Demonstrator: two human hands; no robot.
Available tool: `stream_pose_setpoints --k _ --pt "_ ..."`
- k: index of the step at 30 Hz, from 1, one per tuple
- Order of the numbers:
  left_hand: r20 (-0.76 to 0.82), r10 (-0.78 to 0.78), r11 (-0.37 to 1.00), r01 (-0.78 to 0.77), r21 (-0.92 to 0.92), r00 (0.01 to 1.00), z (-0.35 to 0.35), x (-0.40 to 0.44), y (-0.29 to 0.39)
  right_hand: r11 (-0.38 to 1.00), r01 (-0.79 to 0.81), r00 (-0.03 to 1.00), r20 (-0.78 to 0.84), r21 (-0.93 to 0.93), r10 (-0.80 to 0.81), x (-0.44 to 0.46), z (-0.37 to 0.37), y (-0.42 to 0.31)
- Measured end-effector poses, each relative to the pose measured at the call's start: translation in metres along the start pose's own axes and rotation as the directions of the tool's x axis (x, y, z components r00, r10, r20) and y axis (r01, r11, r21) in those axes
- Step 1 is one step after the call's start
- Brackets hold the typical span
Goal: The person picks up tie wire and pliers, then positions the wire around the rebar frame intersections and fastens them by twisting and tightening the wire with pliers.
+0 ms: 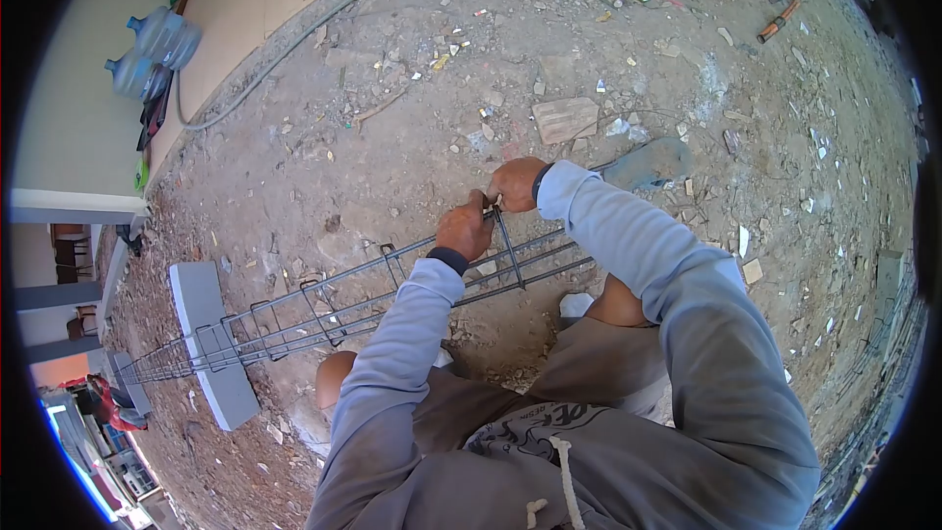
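Observation:
A long rebar cage [343,310] of thin steel bars with square stirrups stretches from the lower left to the space in front of my knees. My left hand [465,229] is closed at the cage's far top bar, its fingers curled beside a stirrup [509,250]. Just right of it, my right hand [515,185] is closed too, fingertips meeting near the same joint. What the fingers pinch is too small to make out. A grey block [213,344] lies beneath the left part of the cage.
Clear water bottles [165,37] stand by the wall at upper left, with a grey hose [285,51] along its base. A broken tile piece [566,120] lies beyond my hands. Orange-handled tools [778,22] lie at upper right. Rubble covers the dirt ground.

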State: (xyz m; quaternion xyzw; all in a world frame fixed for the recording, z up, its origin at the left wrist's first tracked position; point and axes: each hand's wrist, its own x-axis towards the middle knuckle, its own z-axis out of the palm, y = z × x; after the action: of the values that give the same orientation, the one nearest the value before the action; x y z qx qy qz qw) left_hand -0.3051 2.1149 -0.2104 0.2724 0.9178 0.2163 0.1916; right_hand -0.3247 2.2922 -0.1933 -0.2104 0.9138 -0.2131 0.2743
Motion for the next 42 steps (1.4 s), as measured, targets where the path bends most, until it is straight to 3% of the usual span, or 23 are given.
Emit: stream_pose_setpoints --k 5,8,11,14,19,31,38,42 --pt "-0.003 -0.027 0.987 0.026 -0.158 1.000 0.003 0.005 -0.012 1.000 0.007 1.000 -0.028 -0.019 -0.007 0.004 0.005 0.004" --pt "0.076 -0.039 0.966 0.057 -0.254 0.996 -0.001 0.009 -0.020 0.999 -0.027 1.000 -0.012 -0.029 0.027 0.000 -0.005 -0.005" --pt "0.360 -0.107 0.688 0.330 -0.646 0.927 -0.010 0.016 -0.025 1.000 -0.004 1.000 -0.029 -0.004 0.004 -0.004 -0.009 -0.009" --pt "0.510 -0.166 0.645 0.484 -0.592 0.844 -0.029 0.021 -0.018 1.000 -0.015 0.999 -0.040 -0.018 0.015 -0.005 -0.005 -0.011" --pt "0.447 -0.213 0.658 0.466 -0.592 0.869 -0.029 0.028 -0.014 0.993 -0.082 0.989 -0.131 -0.090 0.070 -0.003 -0.004 -0.015" --pt "0.460 -0.277 0.614 0.524 -0.591 0.843 -0.011 0.032 -0.024 0.913 -0.408 0.900 0.163 -0.010 0.405 0.006 -0.019 -0.037" --pt "0.440 -0.272 0.652 0.500 -0.570 0.856 -0.002 0.036 -0.028 0.878 -0.468 0.875 0.195 0.102 0.444 0.012 -0.016 -0.042" --pt "0.584 -0.288 0.755 0.555 -0.349 0.759 -0.009 0.043 -0.028 0.880 -0.459 0.887 0.121 0.118 0.446 0.018 -0.006 -0.032"
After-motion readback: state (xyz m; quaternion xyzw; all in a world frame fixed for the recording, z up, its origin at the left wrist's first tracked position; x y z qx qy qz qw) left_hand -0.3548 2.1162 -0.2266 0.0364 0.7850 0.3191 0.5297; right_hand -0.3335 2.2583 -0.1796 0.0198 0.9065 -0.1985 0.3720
